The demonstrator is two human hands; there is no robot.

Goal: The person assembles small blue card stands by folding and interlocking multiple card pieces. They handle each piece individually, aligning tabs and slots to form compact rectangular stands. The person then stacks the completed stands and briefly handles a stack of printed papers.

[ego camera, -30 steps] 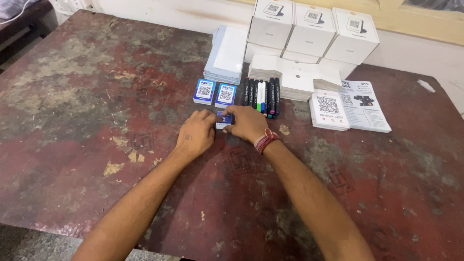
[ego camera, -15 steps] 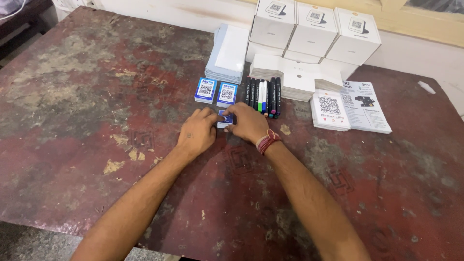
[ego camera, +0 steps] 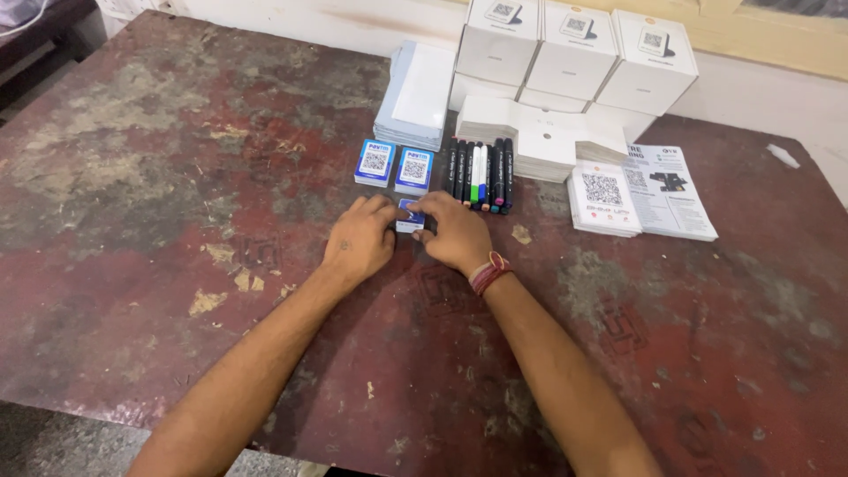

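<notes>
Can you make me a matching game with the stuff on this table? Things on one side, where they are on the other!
Things:
1. small blue and white card
2. row of dark marker pens
3. white square cardboard boxes
4. folded paper leaflets with black print

Places:
A. stacked at the far edge of the worn red table, by the wall
B. between the left hand and the right hand, under their fingers
C. lying flat at the right, past the pens
D. side by side just beyond the right hand

Pairs: 1-B, 2-D, 3-A, 4-C
</notes>
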